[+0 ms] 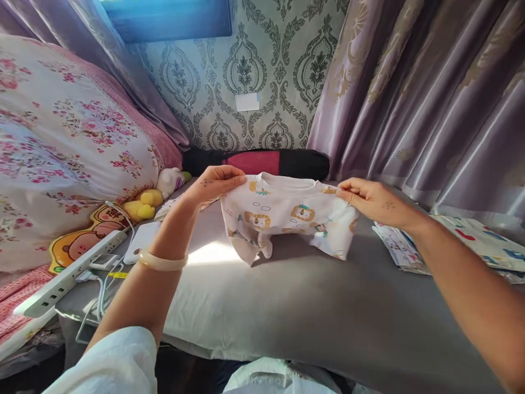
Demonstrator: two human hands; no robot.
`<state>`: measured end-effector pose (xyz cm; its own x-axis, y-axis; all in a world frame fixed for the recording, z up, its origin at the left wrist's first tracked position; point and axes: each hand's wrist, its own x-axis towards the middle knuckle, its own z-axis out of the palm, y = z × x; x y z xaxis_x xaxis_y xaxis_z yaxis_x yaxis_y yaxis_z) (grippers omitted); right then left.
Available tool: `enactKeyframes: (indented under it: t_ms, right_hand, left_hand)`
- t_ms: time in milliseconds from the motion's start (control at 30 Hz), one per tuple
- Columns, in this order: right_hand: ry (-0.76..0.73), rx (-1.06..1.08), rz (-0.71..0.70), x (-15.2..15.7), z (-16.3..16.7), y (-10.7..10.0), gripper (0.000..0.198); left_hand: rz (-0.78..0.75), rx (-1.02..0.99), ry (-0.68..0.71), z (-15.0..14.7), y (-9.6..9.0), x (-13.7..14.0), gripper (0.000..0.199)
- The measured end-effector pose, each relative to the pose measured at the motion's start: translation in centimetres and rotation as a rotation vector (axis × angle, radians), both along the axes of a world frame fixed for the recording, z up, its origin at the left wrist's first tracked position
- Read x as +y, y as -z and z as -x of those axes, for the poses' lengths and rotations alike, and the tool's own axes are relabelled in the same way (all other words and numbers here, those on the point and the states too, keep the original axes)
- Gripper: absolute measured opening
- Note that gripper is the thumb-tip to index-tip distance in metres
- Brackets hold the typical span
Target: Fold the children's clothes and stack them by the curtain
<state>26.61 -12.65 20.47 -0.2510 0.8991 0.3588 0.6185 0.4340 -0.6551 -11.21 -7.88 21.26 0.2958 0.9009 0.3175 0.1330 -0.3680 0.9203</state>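
Step, as judged: shirt (pixel 281 210) held spread over sheet (pixel 311 312); contact unclear. Grip: left hand (pixel 219 181) and right hand (pixel 365 196) each pinching one shoulder. Stack (pixel 484 238) right of shirt. Next move likely calls for even tension.

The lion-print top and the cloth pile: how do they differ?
The lion-print top is held between the left hand and right hand; the cloth pile lies on the grey cover. The top is one garment; the pile has several layers. The top shows lion faces; the pile shows red and blue shapes. Both are pale with prints.
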Motion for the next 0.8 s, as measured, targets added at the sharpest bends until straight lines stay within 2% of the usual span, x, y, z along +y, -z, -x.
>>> enactKeyframes:
  t_ms: [133,200,267,400,467,567,600,667,733,800]
  right_hand:
    - [0.028,-0.031,0.038,-1.1,-1.1,-5.1,0.041]
    - [0.069,-0.073,0.014,-1.3,-1.4,-6.8,0.043]
    - [0.110,-0.139,-0.020,-1.2,-1.7,-7.8,0.043]
    - [0.138,-0.340,-0.081,-0.4,-2.0,-8.2,0.038]
    - [0.174,-0.373,-0.163,0.0,-2.2,-8.4,0.036]
    - [0.303,-0.282,-0.430,0.7,-2.4,-8.5,0.032]
    - [0.341,-0.251,-0.529,1.2,-2.4,-8.3,0.031]
    - [0.367,-0.246,-0.655,2.5,-2.5,-7.6,0.029]
    - [0.267,-0.387,-0.579,4.1,-2.6,-6.6,0.029]
    - [0.322,-0.416,-0.596,5.8,-2.9,-5.5,0.029]
  left_hand:
    - [-0.110,0.149,0.042,0.0,-4.2,0.1,0.028]
    - [-0.187,0.180,-0.008,-0.3,-5.4,0.4,0.024]
    - [-0.269,0.195,-0.098,-0.9,-5.6,1.1,0.022]
    - [-0.415,0.329,-0.245,-2.2,-4.9,2.8,0.020]
    - [-0.554,0.342,-0.344,-3.0,-4.9,3.2,0.018]
    - [-0.796,0.192,-0.568,-4.1,-5.7,3.3,0.015]
    - [-0.847,0.163,-0.604,-4.5,-5.9,3.4,0.014]
    - [-0.872,0.219,-0.547,-5.1,-5.9,4.0,0.012]
    - [-0.830,0.313,-0.462,-5.5,-5.4,5.1,0.012]
    - [-0.781,0.283,-0.519,-5.8,-4.6,6.4,0.014]
